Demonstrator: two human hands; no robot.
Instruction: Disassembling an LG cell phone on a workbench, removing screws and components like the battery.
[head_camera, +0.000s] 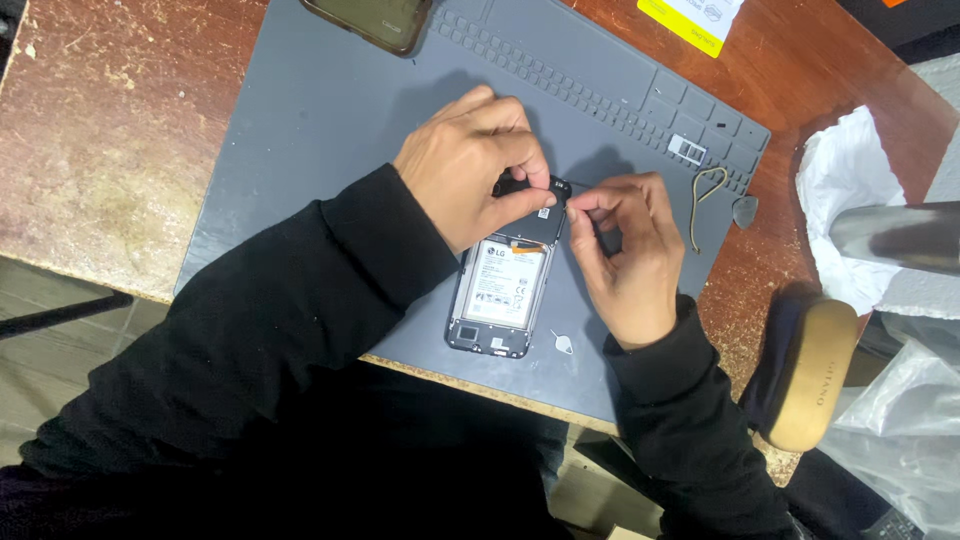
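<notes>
A smartphone with its back cover off (505, 290) lies on a grey work mat (330, 120), its white battery exposed. My left hand (470, 165) grips the phone's top end, thumb and fingers pinched on a small black part there. My right hand (625, 250) is beside it on the right, thumb and forefinger pinched close to the phone's top right corner; whatever they hold is too small to make out.
A small metal pin tool (562, 343) lies right of the phone. A wire loop (702, 200) and grey pick (745, 210) lie at the mat's right edge. A dark phone cover (375, 22) sits at the top. White plastic bags (850, 200) and a glasses case (808, 375) stand right.
</notes>
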